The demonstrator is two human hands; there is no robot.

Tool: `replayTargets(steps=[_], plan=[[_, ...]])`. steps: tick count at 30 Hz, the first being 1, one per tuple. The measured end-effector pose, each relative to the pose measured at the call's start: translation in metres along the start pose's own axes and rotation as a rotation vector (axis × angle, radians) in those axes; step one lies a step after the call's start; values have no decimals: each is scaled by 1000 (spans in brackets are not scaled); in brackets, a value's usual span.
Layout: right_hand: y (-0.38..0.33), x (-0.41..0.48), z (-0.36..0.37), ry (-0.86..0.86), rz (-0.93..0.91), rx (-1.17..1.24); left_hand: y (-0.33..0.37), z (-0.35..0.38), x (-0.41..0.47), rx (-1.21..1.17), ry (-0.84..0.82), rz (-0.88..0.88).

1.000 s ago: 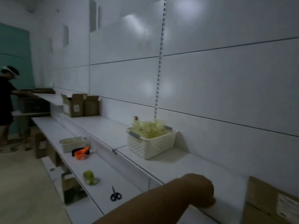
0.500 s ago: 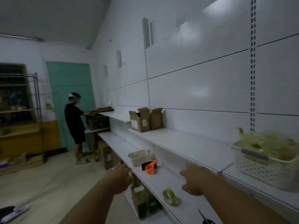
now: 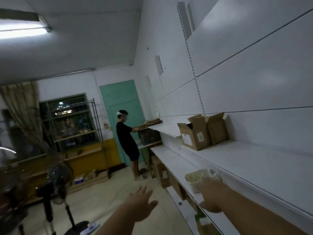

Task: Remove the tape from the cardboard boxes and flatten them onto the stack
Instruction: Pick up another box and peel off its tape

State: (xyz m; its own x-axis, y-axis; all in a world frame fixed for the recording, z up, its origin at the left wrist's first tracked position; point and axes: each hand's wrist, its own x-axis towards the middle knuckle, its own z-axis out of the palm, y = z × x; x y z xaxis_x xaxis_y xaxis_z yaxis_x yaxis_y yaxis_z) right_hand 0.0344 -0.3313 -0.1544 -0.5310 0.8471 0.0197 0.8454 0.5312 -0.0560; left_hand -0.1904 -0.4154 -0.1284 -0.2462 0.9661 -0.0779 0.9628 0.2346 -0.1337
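Two open brown cardboard boxes (image 3: pixel 197 134) stand side by side on the upper white shelf (image 3: pixel 245 158), flaps up, far ahead of me. A stack of flattened cardboard (image 3: pixel 150 123) lies on the shelf's far end. My left hand (image 3: pixel 139 203) is stretched out over the floor, fingers spread, holding nothing. My right hand (image 3: pixel 210 195) reaches forward above the lower shelf (image 3: pixel 174 164), blurred, fingers extended, in front of a small white tray (image 3: pixel 194 177). Both hands are well short of the boxes.
A person in black (image 3: pixel 127 143) stands at the flattened stack by the teal door (image 3: pixel 122 102). More boxes (image 3: pixel 162 172) sit under the shelves. A standing fan (image 3: pixel 55 185) and wire racks (image 3: pixel 74 126) fill the left side. Bare floor (image 3: pixel 101 195) runs ahead.
My view has swung left and up along the shelves. Both arms now reach forward; the white basket, tape roll and scissors have dropped out of view. The cardboard boxes appear closer.
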Motion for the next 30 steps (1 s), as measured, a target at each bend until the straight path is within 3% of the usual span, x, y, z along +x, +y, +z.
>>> replayTargets(steps=[5, 11, 20, 26, 30], plan=[[14, 89, -14, 113, -78, -20, -3, -44, 66, -184, 204, -39], [8, 176, -1, 8, -171, -37, -36, -31, 151, -96, 117, -32], [38, 279, -10, 48, 9, -129, -71, -30, 322, -156, 220, 164], [84, 324, -20, 485, 198, -169, -42, -40, 421, -435, 227, 285], [118, 334, -10, 658, 263, -176, -2, -28, 456, -588, 214, 360]])
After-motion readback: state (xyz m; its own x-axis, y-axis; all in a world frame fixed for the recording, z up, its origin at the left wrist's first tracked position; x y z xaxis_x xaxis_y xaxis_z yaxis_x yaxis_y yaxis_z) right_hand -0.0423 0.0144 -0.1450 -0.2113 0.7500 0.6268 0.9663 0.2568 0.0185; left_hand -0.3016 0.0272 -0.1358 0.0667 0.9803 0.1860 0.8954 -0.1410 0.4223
